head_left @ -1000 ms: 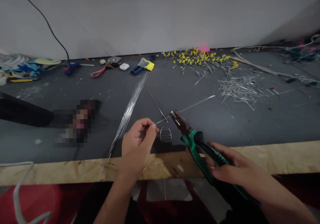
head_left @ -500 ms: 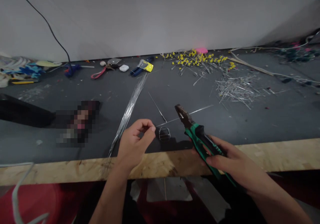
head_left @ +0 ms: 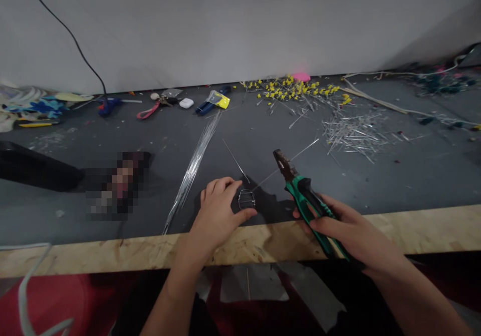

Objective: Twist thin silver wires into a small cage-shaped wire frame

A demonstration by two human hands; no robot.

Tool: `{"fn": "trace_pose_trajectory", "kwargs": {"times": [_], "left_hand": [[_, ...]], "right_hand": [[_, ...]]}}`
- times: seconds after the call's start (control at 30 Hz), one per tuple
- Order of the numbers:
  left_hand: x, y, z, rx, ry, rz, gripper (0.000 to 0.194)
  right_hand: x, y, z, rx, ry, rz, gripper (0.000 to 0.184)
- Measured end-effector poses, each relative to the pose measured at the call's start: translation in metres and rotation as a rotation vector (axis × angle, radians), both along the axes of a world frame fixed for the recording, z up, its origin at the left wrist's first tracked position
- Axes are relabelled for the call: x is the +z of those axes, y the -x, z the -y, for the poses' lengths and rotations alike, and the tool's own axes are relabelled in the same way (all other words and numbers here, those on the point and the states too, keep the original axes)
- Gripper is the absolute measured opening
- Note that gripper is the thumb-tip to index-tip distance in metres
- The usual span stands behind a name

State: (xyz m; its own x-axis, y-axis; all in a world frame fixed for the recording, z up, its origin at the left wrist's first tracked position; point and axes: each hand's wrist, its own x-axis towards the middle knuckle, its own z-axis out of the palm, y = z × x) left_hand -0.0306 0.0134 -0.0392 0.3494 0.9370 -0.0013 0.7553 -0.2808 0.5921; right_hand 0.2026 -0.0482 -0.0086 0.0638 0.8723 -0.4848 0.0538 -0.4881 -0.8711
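Observation:
My right hand is wrapped round the green-and-black handles of a pair of pliers. A thin straight wire crosses at the pliers' jaws, one end pointing up to the right, the other down toward a small round wire frame with crossbars. That frame lies on the grey table. My left hand rests beside it, thumb and fingers apart on either side; whether they touch it I cannot tell. Another short wire piece lies just beyond the frame.
Left of my hand lies a bundle of long wires. A pile of cut wires and yellow-tipped stems sit at the back right. A phone-like object, partly blurred out, is at left. The wooden table edge runs in front.
My left hand has let go of the wire and moved right and down, spreading its fingers round the wire frame. The pliers have shifted slightly right, and the wire now slants more steeply.

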Motion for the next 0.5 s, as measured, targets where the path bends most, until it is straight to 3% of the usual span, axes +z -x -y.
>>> {"fn": "trace_pose_trajectory", "kwargs": {"times": [0.17,0.4,0.5], "left_hand": [[0.000,-0.003,0.000,-0.011,-0.016,-0.010,0.032],[0.013,0.002,0.000,-0.078,0.217,0.156,0.036],[0.013,0.004,0.001,-0.047,0.282,0.271,0.037]], "right_hand": [[0.001,-0.001,0.000,0.043,-0.011,0.036,0.027],[0.003,-0.008,-0.001,0.252,-0.057,0.151,0.022],[0.003,-0.012,-0.001,0.335,-0.128,0.203,0.024]]}}
